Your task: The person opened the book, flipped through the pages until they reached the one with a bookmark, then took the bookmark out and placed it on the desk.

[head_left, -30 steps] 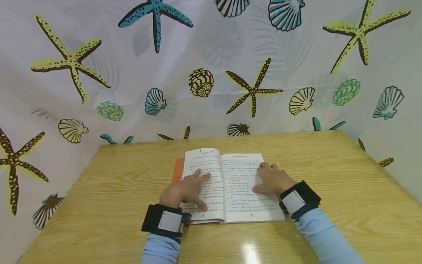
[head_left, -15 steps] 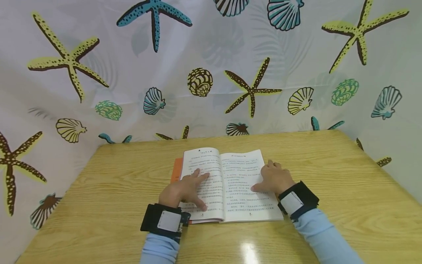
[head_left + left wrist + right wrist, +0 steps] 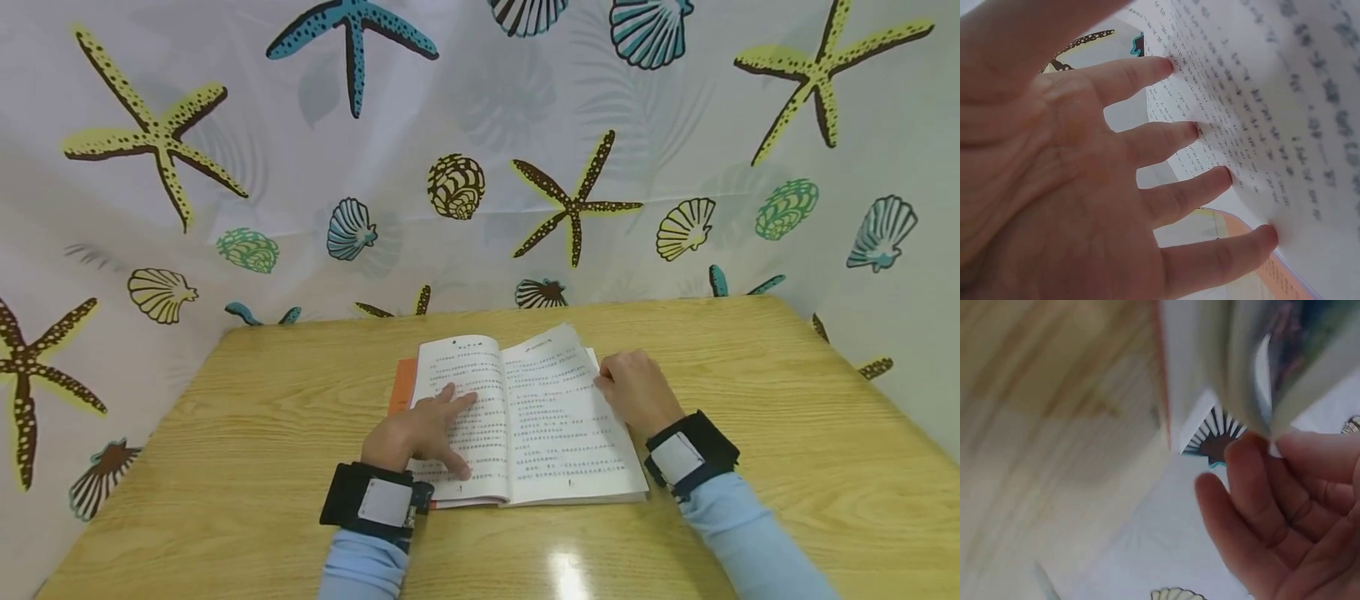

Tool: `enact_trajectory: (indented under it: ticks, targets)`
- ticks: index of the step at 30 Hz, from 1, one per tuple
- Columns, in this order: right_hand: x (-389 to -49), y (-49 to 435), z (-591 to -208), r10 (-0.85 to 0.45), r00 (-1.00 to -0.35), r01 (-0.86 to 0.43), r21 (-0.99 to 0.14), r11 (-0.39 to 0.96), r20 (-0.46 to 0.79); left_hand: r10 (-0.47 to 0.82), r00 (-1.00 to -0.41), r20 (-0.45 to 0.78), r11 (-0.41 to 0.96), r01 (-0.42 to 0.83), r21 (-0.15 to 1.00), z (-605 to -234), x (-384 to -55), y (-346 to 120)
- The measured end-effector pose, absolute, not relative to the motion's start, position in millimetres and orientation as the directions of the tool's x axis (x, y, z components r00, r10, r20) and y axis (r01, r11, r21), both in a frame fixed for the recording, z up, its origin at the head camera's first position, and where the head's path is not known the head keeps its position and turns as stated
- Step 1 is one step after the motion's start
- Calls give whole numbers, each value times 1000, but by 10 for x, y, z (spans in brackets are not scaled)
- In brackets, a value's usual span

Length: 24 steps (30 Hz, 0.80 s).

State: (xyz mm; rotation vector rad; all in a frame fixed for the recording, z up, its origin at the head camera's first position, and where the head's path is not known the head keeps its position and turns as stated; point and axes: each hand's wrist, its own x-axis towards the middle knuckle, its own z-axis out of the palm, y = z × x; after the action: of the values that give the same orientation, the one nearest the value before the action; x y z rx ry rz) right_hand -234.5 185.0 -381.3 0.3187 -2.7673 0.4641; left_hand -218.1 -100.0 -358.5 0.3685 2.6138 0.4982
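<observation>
An open book (image 3: 461, 358) with printed pages lies on the table, an orange cover edge (image 3: 402, 387) showing at its left. My left hand (image 3: 416, 429) rests on the left page with its fingers spread. In the left wrist view its fingertips (image 3: 1222, 178) touch the printed paper. At the right edge of the book, my right hand (image 3: 641, 396) pinches a page (image 3: 555, 400) between thumb and fingers. That page is lifted and slanted, its top corner standing above the page beneath. The right wrist view shows the bent paper (image 3: 1244, 369) at the thumb and fingertips, with a coloured picture behind.
The wooden table (image 3: 262, 450) extends to both sides of the book and toward the person. Behind it hangs a white cloth (image 3: 405, 283) printed with starfish and shells. Both wrists wear black straps (image 3: 690, 454) over light blue sleeves.
My right hand has gone from lying spread on the right page to pinching its edge. The page's top right corner has risen and swung leftward. My left hand stays in place.
</observation>
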Motion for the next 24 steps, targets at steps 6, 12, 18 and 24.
enact_trajectory:
  ticks: [6, 12, 18, 24]
  targets:
    - [-2341, 1900, -3841, -307, -860, -306, 70, 949, 406, 353, -862, -364, 889, 188, 417, -3599, -2187, -996]
    - [-2333, 1945, -3819, -309, -883, -344, -40, 938, 354, 346, -861, -372, 898, 189, 397, -3593, -2196, -983]
    - [-2346, 1988, -3760, -351, -921, -384, -560, 734, 170, 348, -859, -375, 901, 196, 386, -3595, -2204, -987]
    - [-2331, 1920, -3685, -591, -802, -168, -917, 361, -86, 349, -862, -367, 897, 194, 397, -3617, -2207, -999]
